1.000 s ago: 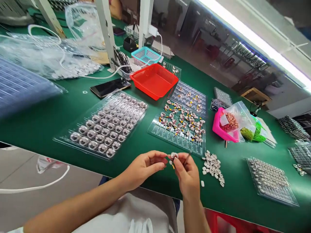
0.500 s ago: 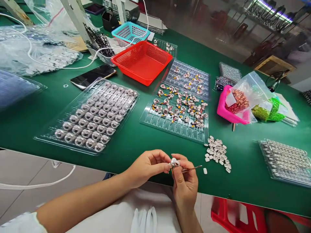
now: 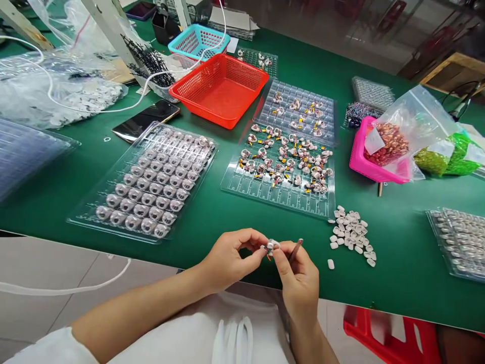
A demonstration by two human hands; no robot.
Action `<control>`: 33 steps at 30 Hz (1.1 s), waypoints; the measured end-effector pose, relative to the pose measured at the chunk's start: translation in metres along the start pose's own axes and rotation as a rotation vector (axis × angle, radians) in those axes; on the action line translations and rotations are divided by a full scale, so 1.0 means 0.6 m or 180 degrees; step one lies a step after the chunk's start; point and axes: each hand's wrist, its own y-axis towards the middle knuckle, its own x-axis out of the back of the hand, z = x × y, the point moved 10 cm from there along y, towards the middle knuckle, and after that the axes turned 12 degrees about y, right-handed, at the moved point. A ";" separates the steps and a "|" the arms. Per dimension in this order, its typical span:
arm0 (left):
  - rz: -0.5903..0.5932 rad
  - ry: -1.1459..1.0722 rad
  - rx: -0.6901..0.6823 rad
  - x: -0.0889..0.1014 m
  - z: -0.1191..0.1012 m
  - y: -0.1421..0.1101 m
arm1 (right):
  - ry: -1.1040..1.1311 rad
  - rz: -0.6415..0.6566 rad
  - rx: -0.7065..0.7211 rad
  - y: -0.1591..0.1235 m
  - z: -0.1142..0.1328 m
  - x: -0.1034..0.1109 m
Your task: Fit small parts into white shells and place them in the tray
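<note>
Between both hands, just over the table's near edge, is a small white, shiny plastic part with fine wires and an orange tab. The fingertips of my left hand pinch it from the left, at its wires or a small piece on them; I cannot make out which. My right hand grips the body of the part between thumb and forefinger. A thin brown-grey tool like tweezers also sits in my right hand, its end pointing up. Right of it lies a pile of small white caps, with a single white cap apart.
A clear tray of round shiny parts lies left. Ahead, another clear tray bears several wired parts. Behind stand a red basket and a blue basket, beside a phone. Rightward are a pink basket and more filled trays.
The view has tilted down and shifted. My hands have stayed together on the white part, turning it slightly; the tool has swung from pointing right to pointing upward.
</note>
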 end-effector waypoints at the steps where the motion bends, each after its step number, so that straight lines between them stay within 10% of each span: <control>1: -0.0042 0.0073 -0.0019 0.007 -0.005 0.000 | -0.0158 0.0045 0.0001 0.001 0.001 0.004; 10: 0.0903 -0.0965 0.0543 -0.012 0.003 0.006 | -0.0968 0.0951 0.1036 0.000 0.068 -0.008; 22: 0.1010 -0.1502 0.1073 -0.033 0.030 0.009 | -0.1244 0.0993 0.1885 -0.015 0.087 -0.030; 33: 0.1047 -0.0751 0.0535 -0.045 0.022 -0.001 | -0.0751 0.0578 -0.0035 0.009 0.026 0.013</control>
